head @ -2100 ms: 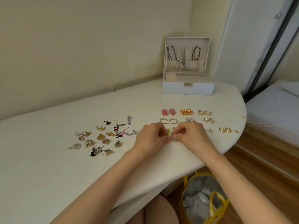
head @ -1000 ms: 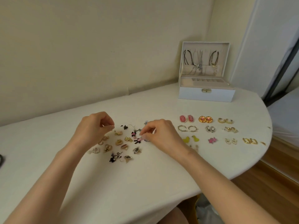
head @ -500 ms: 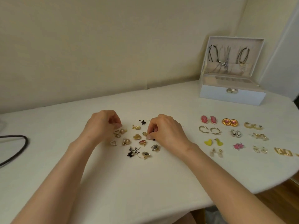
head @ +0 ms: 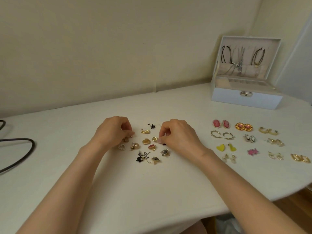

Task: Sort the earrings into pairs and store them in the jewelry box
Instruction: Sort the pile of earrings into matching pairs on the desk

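Observation:
Loose unsorted earrings (head: 146, 141) lie in a small cluster at the table's middle, among them gold hearts, a pearl heart (head: 121, 147) and black pieces. My left hand (head: 112, 131) hovers at the cluster's left edge with curled fingers, its fingertips together over a small gold earring (head: 126, 139); a grip is not clear. My right hand (head: 176, 136) sits at the cluster's right, thumb and forefinger pinching at the edge of a gold heart earring (head: 154, 139). Sorted pairs (head: 221, 124) lie in rows at the right. The white jewelry box (head: 245, 98) stands open behind them.
A black cable (head: 25, 154) loops on the table at the far left. The wall runs along the table's back edge. The table's rounded front edge curves away at the right, with wooden floor (head: 295, 203) below it.
Both hands left the sorted rows and moved left to the unsorted cluster. The view panned left with them. Over the last half second the hands barely shifted.

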A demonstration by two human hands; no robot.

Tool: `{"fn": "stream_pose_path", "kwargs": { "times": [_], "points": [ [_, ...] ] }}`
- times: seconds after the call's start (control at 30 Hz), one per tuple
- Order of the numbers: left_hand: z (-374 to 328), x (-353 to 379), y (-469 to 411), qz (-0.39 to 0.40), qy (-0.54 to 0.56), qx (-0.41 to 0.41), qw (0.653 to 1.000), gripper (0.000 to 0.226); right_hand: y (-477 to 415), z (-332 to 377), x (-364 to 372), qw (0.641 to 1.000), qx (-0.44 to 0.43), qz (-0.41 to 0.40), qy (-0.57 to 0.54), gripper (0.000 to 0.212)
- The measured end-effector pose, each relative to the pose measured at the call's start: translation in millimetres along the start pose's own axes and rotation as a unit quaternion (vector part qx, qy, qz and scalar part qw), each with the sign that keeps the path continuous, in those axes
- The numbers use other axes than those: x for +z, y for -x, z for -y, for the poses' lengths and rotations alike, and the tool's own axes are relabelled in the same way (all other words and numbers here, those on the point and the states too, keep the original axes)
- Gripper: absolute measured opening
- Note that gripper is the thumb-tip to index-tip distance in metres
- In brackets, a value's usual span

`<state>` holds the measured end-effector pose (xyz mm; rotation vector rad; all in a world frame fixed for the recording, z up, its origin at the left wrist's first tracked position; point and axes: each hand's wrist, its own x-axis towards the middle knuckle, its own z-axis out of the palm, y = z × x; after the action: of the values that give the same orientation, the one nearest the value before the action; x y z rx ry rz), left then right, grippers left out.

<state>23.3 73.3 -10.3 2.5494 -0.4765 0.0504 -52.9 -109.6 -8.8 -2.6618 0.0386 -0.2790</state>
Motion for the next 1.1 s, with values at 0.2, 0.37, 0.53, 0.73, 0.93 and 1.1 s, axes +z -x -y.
{"fn": "stream_pose_path", "kwargs": {
  "times": [0.2,0.37,0.53,0.73,0.93,1.1],
  "points": [
    [7,-3,-2,-0.026,0.008,0.004,1.000,0.014,2,-2,-2,1.000,-0.002,0.017,0.001,0.007],
    [18,-16,-2,-0.056,0.000,-0.017,0.998,0.019,1,0,-8,1.000,-0.018,0.007,-0.010,0.006],
    [15,-13,1,0.051,-0.026,-0.051,0.997,0.019,1,8,-8,0.999,-0.031,0.009,-0.042,0.009],
    [15,-13,2,0.052,-0.019,-0.055,0.997,0.025,-3,33,0,0.994,-0.081,0.031,-0.074,0.011],
    [15,-13,2,0.041,-0.012,-0.064,0.997,0.025,-13,50,10,0.991,-0.103,0.075,-0.040,0.012],
    [14,-15,2,0.026,-0.006,-0.063,0.998,0.022,-17,55,18,0.991,-0.106,0.085,0.000,0.009]
  ]
}}
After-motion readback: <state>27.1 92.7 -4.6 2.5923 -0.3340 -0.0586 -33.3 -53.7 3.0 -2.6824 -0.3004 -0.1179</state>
